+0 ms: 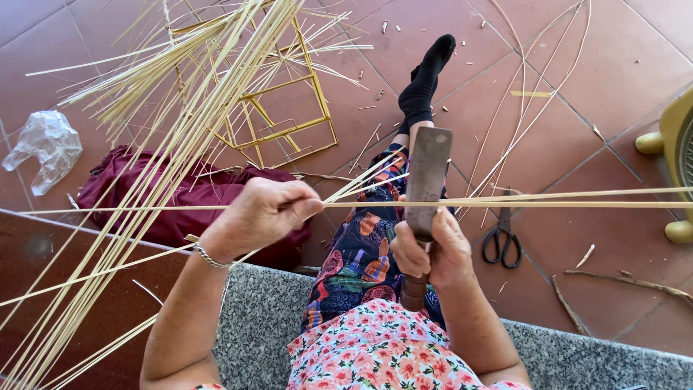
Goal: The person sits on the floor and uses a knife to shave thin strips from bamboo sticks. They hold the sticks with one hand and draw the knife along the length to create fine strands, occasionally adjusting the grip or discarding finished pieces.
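Note:
My left hand [258, 215] pinches a long thin bamboo strip [548, 204] that runs level across the view to the right edge. My right hand [433, 253] grips the wooden handle of a broad-bladed knife [426, 180], held upright with its blade against the strip. A silver bracelet sits on my left wrist. My outstretched leg in a patterned skirt and black sock [426, 79] lies under the knife.
A big bundle of bamboo strips [166, 144] fans across the left. A yellow strip frame [289, 108] lies on the red tiles. Maroon cloth [166, 195], clear plastic bag [45, 148], scissors [504, 238], a fan base [675, 144] at right, a granite ledge [267, 318].

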